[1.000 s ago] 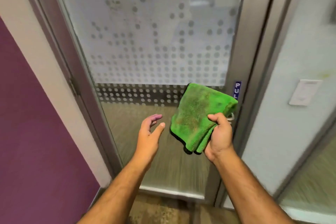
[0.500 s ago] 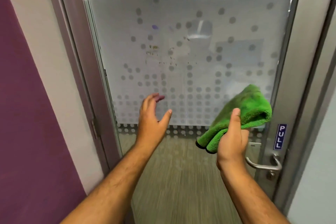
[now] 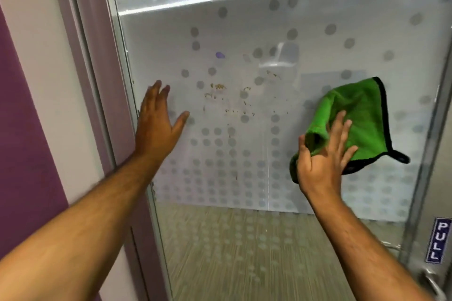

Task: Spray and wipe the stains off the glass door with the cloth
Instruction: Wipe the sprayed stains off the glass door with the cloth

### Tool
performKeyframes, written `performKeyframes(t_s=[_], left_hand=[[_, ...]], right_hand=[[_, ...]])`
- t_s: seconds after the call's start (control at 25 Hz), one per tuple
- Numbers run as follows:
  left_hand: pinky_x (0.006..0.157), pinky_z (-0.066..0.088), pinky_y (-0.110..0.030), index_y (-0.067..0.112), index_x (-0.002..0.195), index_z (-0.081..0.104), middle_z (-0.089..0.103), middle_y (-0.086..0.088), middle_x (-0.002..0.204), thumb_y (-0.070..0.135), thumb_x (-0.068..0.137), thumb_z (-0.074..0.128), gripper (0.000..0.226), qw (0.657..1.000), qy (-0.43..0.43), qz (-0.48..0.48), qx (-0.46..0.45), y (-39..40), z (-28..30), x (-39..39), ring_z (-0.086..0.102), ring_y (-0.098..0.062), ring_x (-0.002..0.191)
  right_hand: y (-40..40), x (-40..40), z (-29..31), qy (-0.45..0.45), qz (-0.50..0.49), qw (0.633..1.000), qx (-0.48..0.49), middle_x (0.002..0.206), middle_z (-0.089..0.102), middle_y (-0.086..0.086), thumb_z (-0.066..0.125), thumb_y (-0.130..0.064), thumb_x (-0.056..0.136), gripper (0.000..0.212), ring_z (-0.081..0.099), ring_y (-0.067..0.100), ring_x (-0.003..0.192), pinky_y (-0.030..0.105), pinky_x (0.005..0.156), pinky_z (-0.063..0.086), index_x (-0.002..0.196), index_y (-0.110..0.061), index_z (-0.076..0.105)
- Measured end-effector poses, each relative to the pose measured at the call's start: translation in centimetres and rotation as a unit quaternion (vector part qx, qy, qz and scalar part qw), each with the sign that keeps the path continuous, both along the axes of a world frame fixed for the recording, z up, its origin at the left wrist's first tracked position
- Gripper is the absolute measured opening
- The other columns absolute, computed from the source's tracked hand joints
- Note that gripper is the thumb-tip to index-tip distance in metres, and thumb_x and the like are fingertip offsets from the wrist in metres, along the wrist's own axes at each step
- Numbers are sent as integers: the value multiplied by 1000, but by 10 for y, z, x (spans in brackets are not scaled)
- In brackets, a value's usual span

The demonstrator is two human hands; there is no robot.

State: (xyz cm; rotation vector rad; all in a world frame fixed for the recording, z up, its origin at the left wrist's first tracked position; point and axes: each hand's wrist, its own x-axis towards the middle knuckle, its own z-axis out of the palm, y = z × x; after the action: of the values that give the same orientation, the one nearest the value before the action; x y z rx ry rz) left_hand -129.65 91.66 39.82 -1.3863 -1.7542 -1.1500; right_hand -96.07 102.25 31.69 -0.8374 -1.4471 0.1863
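Note:
The glass door has a frosted band with grey dots. Small brown stains speckle its middle, and a purple spot sits above them. My right hand presses a green cloth with a black hem flat against the glass, to the right of the stains. My left hand is raised with fingers spread at the door's left edge, holding nothing. No spray bottle is in view.
A grey metal door frame and a purple-and-white wall stand at the left. At the lower right are a blue PULL sign and a metal door handle. Carpet shows through the lower glass.
Both hands rose and moved toward the glass. My right hand opened the folded cloth and laid it flat on the door; my left hand shifted left to the door's edge.

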Motion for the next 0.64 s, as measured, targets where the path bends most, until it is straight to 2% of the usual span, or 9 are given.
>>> performKeyframes(t_s=[0.08, 0.16, 0.28, 0.36, 0.4, 0.64], left_hand=[[134, 18, -55, 22, 171, 13, 6, -1, 182, 63, 106, 42, 82, 999, 34, 17, -16, 15, -9, -23, 5, -26, 168], [135, 11, -58, 19, 172, 4, 1, -5, 182, 61, 107, 33, 82, 996, 84, 42, -4, 29, -24, -34, 0, -29, 168], [135, 7, -58, 19, 172, 3, 3, -8, 182, 61, 108, 27, 80, 991, 107, 58, 51, 50, -35, -46, 1, -31, 168], [135, 7, -58, 20, 172, 6, 6, -7, 182, 62, 108, 27, 79, 988, 114, 55, 83, 58, -37, -55, 3, -29, 169], [135, 7, -58, 20, 172, 8, 7, -7, 182, 61, 108, 29, 79, 987, 119, 53, 93, 62, -38, -59, 3, -29, 169], [135, 7, -56, 17, 171, 19, 15, -9, 181, 52, 110, 33, 71, 980, 143, 28, 134, 69, -43, -68, 8, -29, 168]], right_hand=[[17, -8, -8, -19, -34, 999, 32, 181, -8, -13, 54, -42, 104, 93, -7, 22, 168, 72, 127, -10, 160, -62, -17], [28, -9, -15, -30, -61, 996, 55, 177, -15, -24, 56, -39, 100, 97, -8, 23, 168, 75, 124, -10, 160, -62, -16], [40, -26, -7, -60, -107, 991, 43, 181, -12, -14, 53, -40, 93, 96, -14, 27, 168, 81, 120, -10, 170, -45, -5], [41, -49, 18, -99, -143, 983, 55, 181, -14, -10, 48, -47, 95, 87, -18, 29, 167, 86, 118, -8, 172, -32, 12], [40, -61, 37, -117, -157, 979, 62, 181, -13, -9, 46, -51, 97, 84, -18, 31, 167, 87, 118, -8, 172, -31, 14], [21, -142, 159, -191, -211, 949, 132, 183, -2, 3, 17, -75, 104, 85, -7, 43, 166, 83, 121, -5, 173, -25, 7]])
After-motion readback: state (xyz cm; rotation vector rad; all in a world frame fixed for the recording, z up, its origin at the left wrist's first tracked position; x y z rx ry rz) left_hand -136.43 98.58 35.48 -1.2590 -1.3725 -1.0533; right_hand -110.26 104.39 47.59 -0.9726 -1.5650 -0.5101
